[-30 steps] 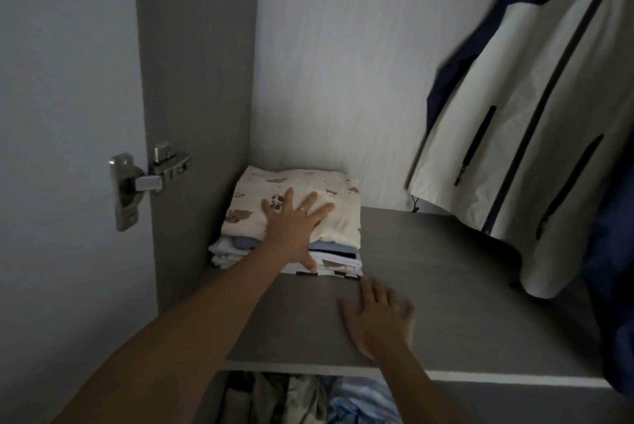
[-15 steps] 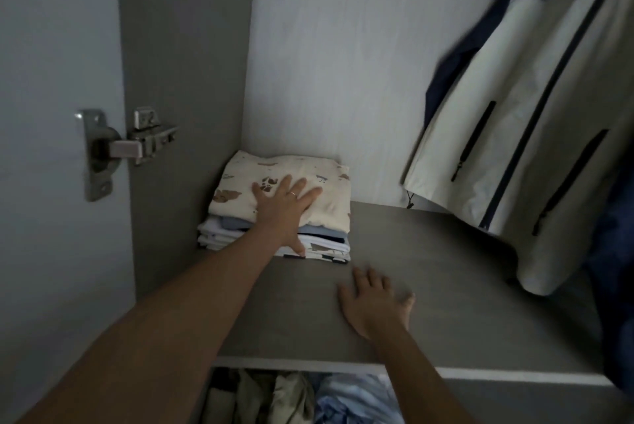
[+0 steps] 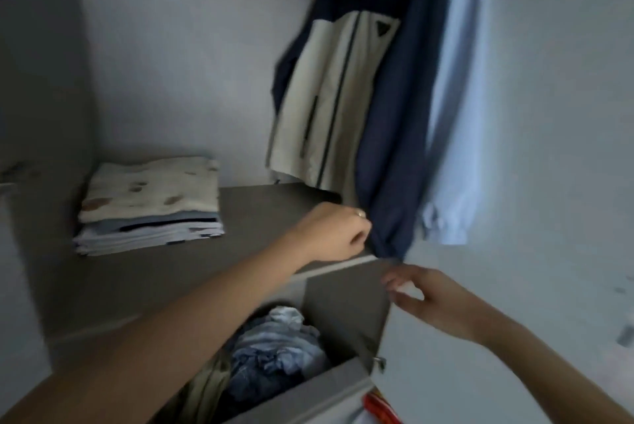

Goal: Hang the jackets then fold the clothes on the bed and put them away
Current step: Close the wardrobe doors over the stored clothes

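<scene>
Three garments hang at the wardrobe's right: a cream-and-navy jacket (image 3: 329, 94), a dark blue jacket (image 3: 394, 135) and a light blue shirt (image 3: 459, 114). My left hand (image 3: 334, 235) curls its fingers onto the dark blue jacket's bottom hem (blur hides the exact pinch), while my right hand (image 3: 425, 300) hovers just beneath it, fingers loosely apart, holding nothing. Folded clothes (image 3: 151, 204) sit stacked at the left of the shelf (image 3: 260, 214).

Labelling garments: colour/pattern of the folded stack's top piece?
Top piece: cream with brown blotches; head view.
</scene>
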A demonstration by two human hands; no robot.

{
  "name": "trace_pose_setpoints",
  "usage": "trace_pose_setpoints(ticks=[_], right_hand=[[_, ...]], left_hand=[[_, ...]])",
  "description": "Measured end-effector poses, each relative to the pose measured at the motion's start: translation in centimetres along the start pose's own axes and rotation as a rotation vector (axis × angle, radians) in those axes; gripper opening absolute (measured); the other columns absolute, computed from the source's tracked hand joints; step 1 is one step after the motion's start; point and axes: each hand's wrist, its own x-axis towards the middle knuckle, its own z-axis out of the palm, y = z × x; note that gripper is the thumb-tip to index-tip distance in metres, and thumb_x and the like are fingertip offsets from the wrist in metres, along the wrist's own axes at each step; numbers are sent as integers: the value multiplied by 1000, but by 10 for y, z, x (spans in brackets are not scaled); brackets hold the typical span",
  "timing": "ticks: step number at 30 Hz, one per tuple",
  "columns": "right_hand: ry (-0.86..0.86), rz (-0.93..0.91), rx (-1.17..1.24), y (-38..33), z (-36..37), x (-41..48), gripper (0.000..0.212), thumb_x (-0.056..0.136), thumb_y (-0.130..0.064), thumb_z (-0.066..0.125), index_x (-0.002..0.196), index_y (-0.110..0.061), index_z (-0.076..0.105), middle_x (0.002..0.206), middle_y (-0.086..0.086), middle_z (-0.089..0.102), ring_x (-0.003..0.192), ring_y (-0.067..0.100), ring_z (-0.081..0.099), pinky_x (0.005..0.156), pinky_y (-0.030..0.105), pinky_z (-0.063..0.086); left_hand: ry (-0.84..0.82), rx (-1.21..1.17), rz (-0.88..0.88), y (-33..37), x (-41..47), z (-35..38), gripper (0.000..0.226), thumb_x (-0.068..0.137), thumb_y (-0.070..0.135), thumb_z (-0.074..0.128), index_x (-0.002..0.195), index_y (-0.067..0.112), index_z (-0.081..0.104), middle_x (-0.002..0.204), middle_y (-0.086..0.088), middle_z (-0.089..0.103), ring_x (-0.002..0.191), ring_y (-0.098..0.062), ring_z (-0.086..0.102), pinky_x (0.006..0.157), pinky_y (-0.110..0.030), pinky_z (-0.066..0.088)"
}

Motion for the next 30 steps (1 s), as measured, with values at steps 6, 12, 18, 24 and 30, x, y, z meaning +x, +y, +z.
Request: trace_pose_setpoints(ticks=[6, 12, 18, 24, 30], right_hand=[[486, 358, -172, 83, -132, -142, 34, 91, -18, 61, 124, -17, 56, 121, 0, 49, 104, 10, 49, 89, 15, 34], [766, 685, 45, 139, -167, -182, 62, 88, -12, 61, 142, -7, 30, 140, 14, 34, 122, 26, 45, 95, 29, 37], [912, 612, 549, 165, -166, -137, 58, 82, 1, 70, 125, -2, 31, 118, 13, 48, 101, 22, 50, 85, 35, 46], [884, 625, 678, 191, -159, -137, 43, 81, -5, 67, 121, 2, 52, 112, 18, 62, 82, 20, 58, 62, 23, 45], [863, 494, 687, 147, -135, -152, 24, 99, -28, 37, 102, -16, 57, 103, 9, 61, 87, 22, 58, 76, 36, 49]], left_hand=[[48, -165, 217, 129, 76, -29, 13, 86, 22, 50, 77, 18, 58, 84, 4, 61, 78, -17, 58, 65, -33, 44], [-28, -287, 277, 202, 100, -32, 16, 91, 21, 49, 86, 18, 64, 92, 9, 63, 80, -10, 58, 74, -31, 48], [-27, -557, 161, 209, 98, -35, 12, 91, 24, 57, 86, 25, 68, 92, 15, 65, 81, 2, 58, 78, -22, 48], [-43, -538, 109, 194, 70, -35, 12, 88, 26, 58, 85, 28, 70, 85, 18, 66, 80, 2, 60, 77, -26, 51], [-12, -550, 142, 181, 51, -30, 17, 89, 24, 59, 104, 27, 67, 99, 21, 59, 94, 9, 54, 85, -15, 42]])
